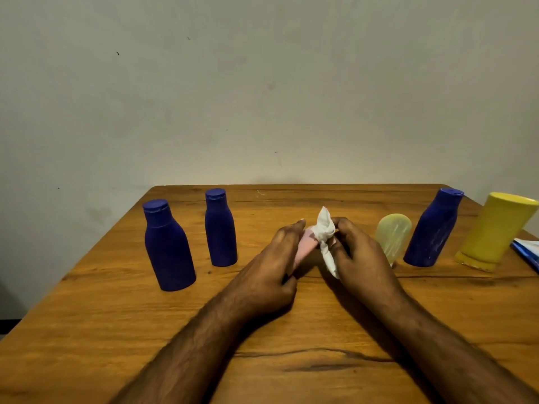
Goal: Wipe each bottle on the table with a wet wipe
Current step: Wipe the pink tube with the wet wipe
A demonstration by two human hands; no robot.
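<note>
The left hand (272,265) grips a pink bottle (304,244) tilted above the table (87,330), steadying it; the right hand (354,252) pinches the bunched wet wipe (325,231) against its top end to rub it; blue bottles (167,246) stand beyond the left hand.

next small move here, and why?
Probably draw the wet wipe further along the pink bottle. The left hand holds that bottle tilted above the table, while the right hand has the wipe bunched around its upper end; the lower body looks uncovered. Three blue bottles and two yellowish ones stand waiting.
</note>
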